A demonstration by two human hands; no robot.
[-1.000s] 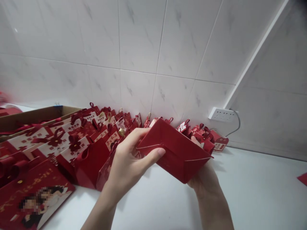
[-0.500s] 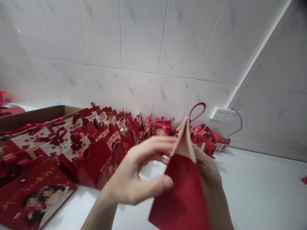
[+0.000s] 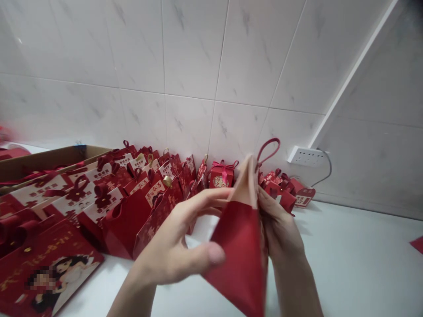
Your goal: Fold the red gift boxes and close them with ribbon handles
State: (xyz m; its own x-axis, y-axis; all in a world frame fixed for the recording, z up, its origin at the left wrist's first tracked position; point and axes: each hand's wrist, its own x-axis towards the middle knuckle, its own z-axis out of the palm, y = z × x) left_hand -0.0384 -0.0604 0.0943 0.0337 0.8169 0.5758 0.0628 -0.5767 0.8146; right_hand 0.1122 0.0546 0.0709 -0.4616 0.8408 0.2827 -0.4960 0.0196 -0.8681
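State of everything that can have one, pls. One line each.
Held red bag: raised above the tabletop, peak up; shut or not, unclear
Loop handle: sticking up
Left hand: thumb and fingers spread at the bag's left
Right hand: holding the bag's right side
Cardboard box: open-topped
Bow-topped box: ribbon tied
Socket strip: wall-mounted; power unknown

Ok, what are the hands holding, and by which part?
A red gift box, by its right side in the right hand; the left hand is at its left edge, whether it grips is unclear.
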